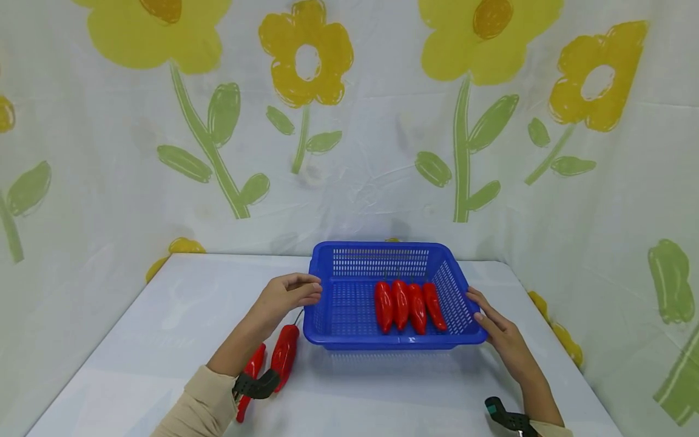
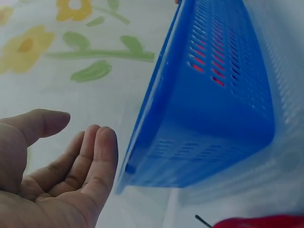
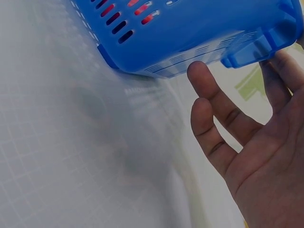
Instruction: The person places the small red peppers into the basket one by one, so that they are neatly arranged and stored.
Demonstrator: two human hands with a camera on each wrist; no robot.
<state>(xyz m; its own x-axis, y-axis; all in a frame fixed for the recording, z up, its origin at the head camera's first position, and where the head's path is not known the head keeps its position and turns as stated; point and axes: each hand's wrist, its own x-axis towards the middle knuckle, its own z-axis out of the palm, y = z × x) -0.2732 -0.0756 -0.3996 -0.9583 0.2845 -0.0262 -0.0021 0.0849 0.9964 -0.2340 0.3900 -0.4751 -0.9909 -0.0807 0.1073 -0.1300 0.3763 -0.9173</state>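
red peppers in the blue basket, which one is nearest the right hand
The rightmost pepper of the four in the basket; the other three lie farther left, away from the right hand.

The left forearm point(image 1: 240, 346) slants inward over the near left part of the surface point(image 1: 164, 328), its beige sleeve point(image 1: 196, 403) ending short of the wrist. The left hand point(image 1: 286, 294) is over the middle, thumb apart from softly bent fingers point(image 2: 102, 156) (its wrist view shows the gap well). The right forearm point(image 1: 537, 394) lies near the surface's right edge, angled leftward toward the far edge. The right hand point(image 1: 502, 331) reaches forward, two fingers spread, other fingertips hidden.
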